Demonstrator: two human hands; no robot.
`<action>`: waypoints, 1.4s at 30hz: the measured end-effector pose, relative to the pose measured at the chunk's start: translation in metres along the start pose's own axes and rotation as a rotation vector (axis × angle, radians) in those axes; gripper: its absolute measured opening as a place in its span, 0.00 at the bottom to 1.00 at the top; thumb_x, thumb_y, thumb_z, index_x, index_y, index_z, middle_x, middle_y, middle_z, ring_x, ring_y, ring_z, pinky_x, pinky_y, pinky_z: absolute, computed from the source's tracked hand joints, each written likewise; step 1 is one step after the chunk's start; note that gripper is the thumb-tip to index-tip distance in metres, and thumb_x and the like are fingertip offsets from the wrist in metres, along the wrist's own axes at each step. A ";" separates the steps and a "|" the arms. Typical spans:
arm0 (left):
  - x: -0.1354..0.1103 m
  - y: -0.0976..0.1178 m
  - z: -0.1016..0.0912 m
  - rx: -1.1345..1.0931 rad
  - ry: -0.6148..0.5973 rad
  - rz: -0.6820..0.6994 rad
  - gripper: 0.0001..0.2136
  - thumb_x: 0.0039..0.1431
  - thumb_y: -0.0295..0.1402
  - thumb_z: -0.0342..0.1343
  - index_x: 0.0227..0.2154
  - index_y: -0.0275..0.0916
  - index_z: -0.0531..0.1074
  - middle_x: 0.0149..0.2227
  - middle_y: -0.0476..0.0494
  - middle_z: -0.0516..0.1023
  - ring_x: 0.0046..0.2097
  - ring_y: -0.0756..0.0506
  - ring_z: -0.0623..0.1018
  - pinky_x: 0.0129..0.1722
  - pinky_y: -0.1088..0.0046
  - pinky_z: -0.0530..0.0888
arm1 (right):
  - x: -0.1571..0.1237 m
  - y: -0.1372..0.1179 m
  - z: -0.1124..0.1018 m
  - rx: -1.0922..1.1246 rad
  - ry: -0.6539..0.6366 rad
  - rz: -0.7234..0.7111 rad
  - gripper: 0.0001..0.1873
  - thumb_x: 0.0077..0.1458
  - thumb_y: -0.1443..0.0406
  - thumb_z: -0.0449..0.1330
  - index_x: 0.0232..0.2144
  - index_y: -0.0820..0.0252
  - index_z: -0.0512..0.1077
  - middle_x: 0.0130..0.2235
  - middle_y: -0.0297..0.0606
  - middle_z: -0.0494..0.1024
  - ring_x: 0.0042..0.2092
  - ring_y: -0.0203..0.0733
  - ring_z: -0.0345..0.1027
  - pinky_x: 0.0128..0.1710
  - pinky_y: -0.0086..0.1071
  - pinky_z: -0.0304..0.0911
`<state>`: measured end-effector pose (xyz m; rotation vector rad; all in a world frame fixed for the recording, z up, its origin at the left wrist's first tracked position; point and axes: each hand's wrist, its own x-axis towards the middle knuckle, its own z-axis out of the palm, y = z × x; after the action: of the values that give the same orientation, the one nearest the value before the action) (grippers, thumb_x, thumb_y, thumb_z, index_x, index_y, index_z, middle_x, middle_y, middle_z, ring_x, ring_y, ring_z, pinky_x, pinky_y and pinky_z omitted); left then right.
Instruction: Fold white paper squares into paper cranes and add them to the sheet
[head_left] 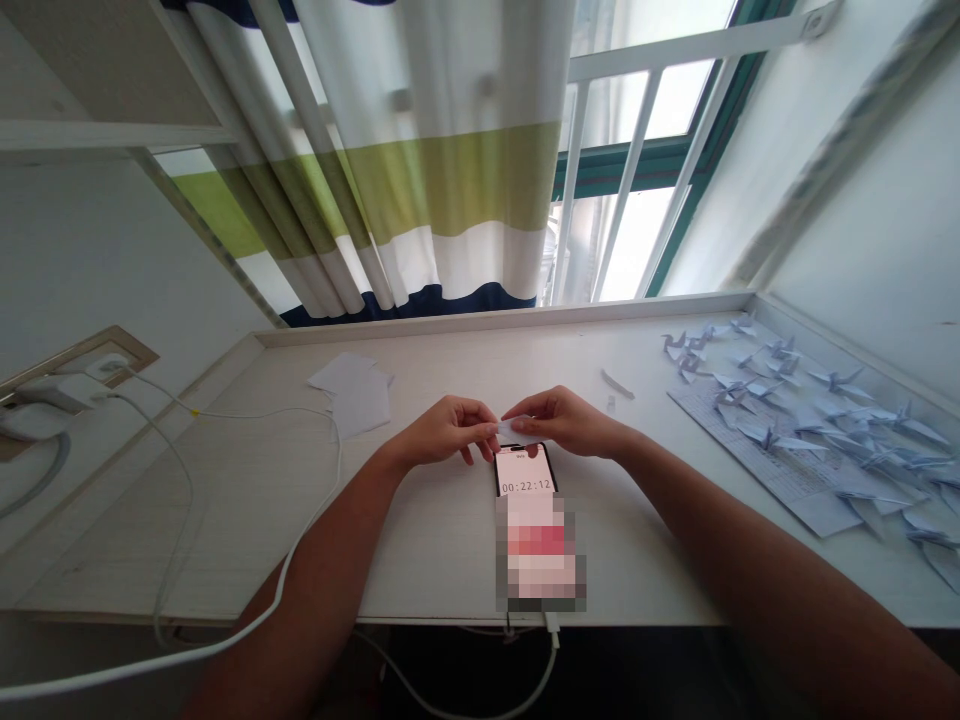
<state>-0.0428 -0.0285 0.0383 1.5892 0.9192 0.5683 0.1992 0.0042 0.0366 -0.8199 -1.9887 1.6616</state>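
Note:
A small piece of folded white paper point(517, 433) is pinched between my two hands, just above the top end of a phone point(525, 470). My left hand point(456, 430) grips the paper's left end between thumb and fingertips. On the other side, my right hand point(564, 422) has its thumb and fingers closed on the right part. The fingers cover much of the paper, so its full shape is hidden. The phone lies on the white desk point(442, 530) with a timer showing; its lower part is blurred out.
Several folded paper cranes point(776, 440) spread over the right side, some on a printed sheet point(810, 495). Loose white paper squares point(360, 395) lie at the left. Paper scraps point(618, 384) sit beyond my right hand. A white cable point(300, 545) crosses above my left forearm.

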 end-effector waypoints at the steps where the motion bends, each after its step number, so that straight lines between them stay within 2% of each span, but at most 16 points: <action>1: -0.001 0.000 -0.001 0.000 -0.001 -0.006 0.16 0.60 0.45 0.61 0.37 0.34 0.76 0.36 0.36 0.84 0.36 0.43 0.83 0.27 0.74 0.77 | 0.000 0.000 0.000 -0.004 0.005 -0.003 0.24 0.56 0.52 0.67 0.47 0.65 0.80 0.33 0.42 0.83 0.30 0.39 0.76 0.34 0.35 0.73; 5: -0.001 0.000 -0.004 0.011 0.037 -0.041 0.17 0.58 0.46 0.63 0.36 0.33 0.78 0.38 0.35 0.84 0.35 0.43 0.84 0.27 0.75 0.77 | 0.000 0.000 0.001 -0.005 0.017 -0.004 0.23 0.56 0.53 0.67 0.46 0.65 0.80 0.34 0.43 0.84 0.30 0.39 0.76 0.34 0.34 0.72; 9: 0.002 -0.002 -0.003 -0.060 0.088 -0.090 0.22 0.62 0.51 0.56 0.38 0.33 0.77 0.38 0.34 0.84 0.33 0.43 0.84 0.27 0.72 0.77 | 0.000 0.000 0.003 -0.009 0.029 0.007 0.23 0.56 0.52 0.66 0.46 0.65 0.80 0.35 0.43 0.84 0.32 0.40 0.78 0.34 0.35 0.73; 11: 0.003 -0.003 -0.002 -0.072 0.076 -0.109 0.23 0.62 0.53 0.55 0.37 0.33 0.77 0.37 0.33 0.84 0.32 0.43 0.84 0.26 0.72 0.77 | 0.000 0.002 0.003 -0.013 0.032 0.012 0.24 0.56 0.52 0.66 0.47 0.65 0.80 0.35 0.44 0.84 0.32 0.41 0.78 0.35 0.35 0.73; 15: 0.003 -0.004 -0.002 -0.108 0.024 -0.124 0.20 0.57 0.49 0.63 0.37 0.33 0.79 0.40 0.32 0.84 0.36 0.42 0.84 0.26 0.74 0.78 | 0.000 0.002 0.004 -0.023 0.018 0.011 0.24 0.56 0.52 0.66 0.46 0.65 0.80 0.34 0.43 0.84 0.32 0.40 0.77 0.34 0.34 0.72; 19: 0.001 -0.002 -0.002 -0.175 0.063 -0.130 0.17 0.53 0.44 0.68 0.37 0.33 0.80 0.37 0.33 0.85 0.40 0.40 0.84 0.31 0.72 0.80 | -0.001 -0.002 0.005 -0.049 0.020 0.003 0.22 0.57 0.53 0.65 0.45 0.64 0.81 0.33 0.41 0.84 0.32 0.40 0.76 0.32 0.33 0.71; 26: -0.001 0.002 -0.001 -0.151 0.110 -0.088 0.15 0.52 0.40 0.69 0.36 0.32 0.80 0.34 0.34 0.84 0.38 0.41 0.84 0.33 0.70 0.80 | 0.000 -0.002 0.005 -0.063 0.042 0.006 0.21 0.56 0.53 0.66 0.45 0.63 0.81 0.30 0.39 0.83 0.27 0.36 0.72 0.26 0.30 0.68; 29: -0.001 0.004 0.000 -0.088 0.137 -0.039 0.15 0.54 0.41 0.67 0.36 0.32 0.80 0.33 0.35 0.84 0.37 0.43 0.83 0.31 0.71 0.78 | 0.001 -0.001 0.004 -0.004 0.083 0.019 0.22 0.54 0.53 0.68 0.44 0.64 0.80 0.34 0.42 0.84 0.30 0.39 0.76 0.31 0.33 0.73; 32: 0.001 0.005 0.001 -0.042 0.212 0.007 0.15 0.56 0.41 0.65 0.35 0.32 0.79 0.32 0.36 0.84 0.35 0.44 0.82 0.30 0.72 0.78 | 0.001 0.000 0.002 0.061 0.146 0.041 0.22 0.53 0.53 0.70 0.41 0.66 0.79 0.37 0.45 0.84 0.32 0.42 0.80 0.35 0.35 0.76; 37: 0.003 0.003 0.002 -0.052 0.311 0.057 0.15 0.58 0.41 0.64 0.37 0.32 0.77 0.34 0.37 0.84 0.36 0.44 0.83 0.30 0.72 0.78 | 0.003 0.002 0.000 0.098 0.300 0.036 0.24 0.54 0.55 0.70 0.47 0.66 0.76 0.37 0.46 0.84 0.35 0.45 0.82 0.38 0.36 0.77; 42: 0.004 0.002 0.004 -0.083 0.334 0.039 0.16 0.56 0.42 0.65 0.37 0.33 0.76 0.33 0.38 0.83 0.37 0.43 0.83 0.29 0.72 0.78 | 0.004 0.002 -0.001 0.063 0.293 -0.047 0.21 0.55 0.52 0.67 0.39 0.67 0.79 0.34 0.45 0.84 0.34 0.44 0.81 0.38 0.37 0.75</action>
<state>-0.0370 -0.0271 0.0389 1.4643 1.0979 0.9066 0.1977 0.0082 0.0342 -0.9271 -1.7342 1.4746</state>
